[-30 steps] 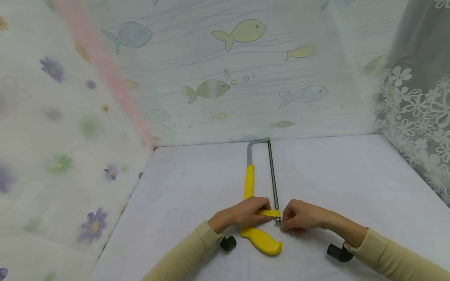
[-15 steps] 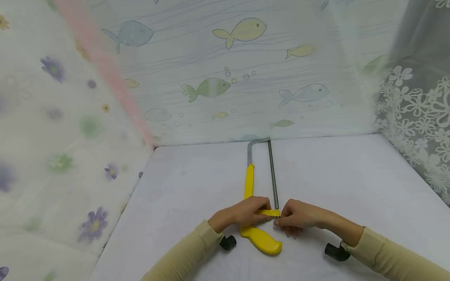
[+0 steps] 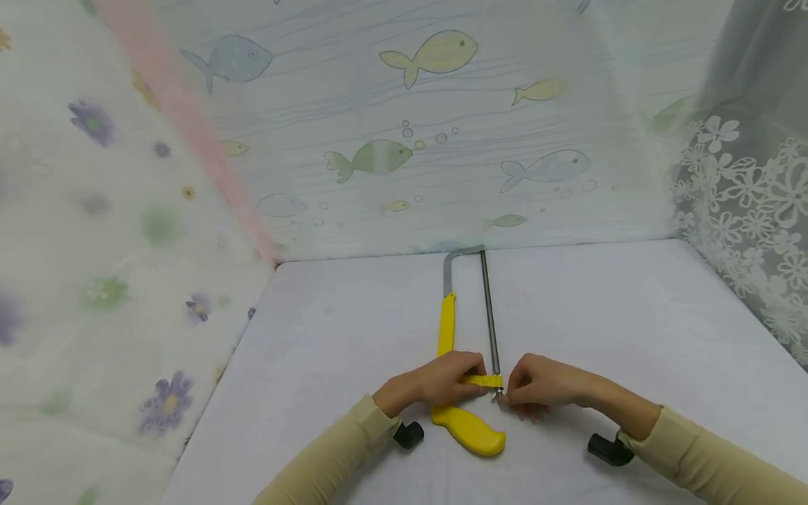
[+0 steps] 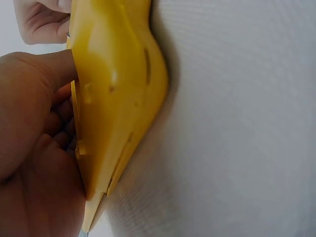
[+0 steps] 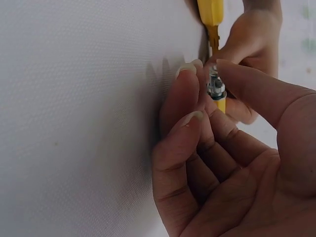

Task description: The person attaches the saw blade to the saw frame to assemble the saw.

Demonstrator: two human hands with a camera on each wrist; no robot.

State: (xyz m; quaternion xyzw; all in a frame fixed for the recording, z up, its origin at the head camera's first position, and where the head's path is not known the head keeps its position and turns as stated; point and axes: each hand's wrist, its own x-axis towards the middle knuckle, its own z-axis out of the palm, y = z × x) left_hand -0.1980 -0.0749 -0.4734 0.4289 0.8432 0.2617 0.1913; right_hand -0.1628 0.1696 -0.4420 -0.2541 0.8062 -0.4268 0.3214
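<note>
Little had been moved since the earlier frame: only the right hand had been shifted slightly at the hacksaw, which lay near the counter's front edge. Its fingers were pinched on a small metal nut, hidden in the head view and seen only from the right wrist. The left hand was curled around the yellow frame, the blade end being covered.

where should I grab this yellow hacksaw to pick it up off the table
Probably by the fat curved grip of the hacksaw, coming from above at its near end: it lies flat, bulges for a palm, and is free. The left hand and right hand crowd the nut end.
</note>
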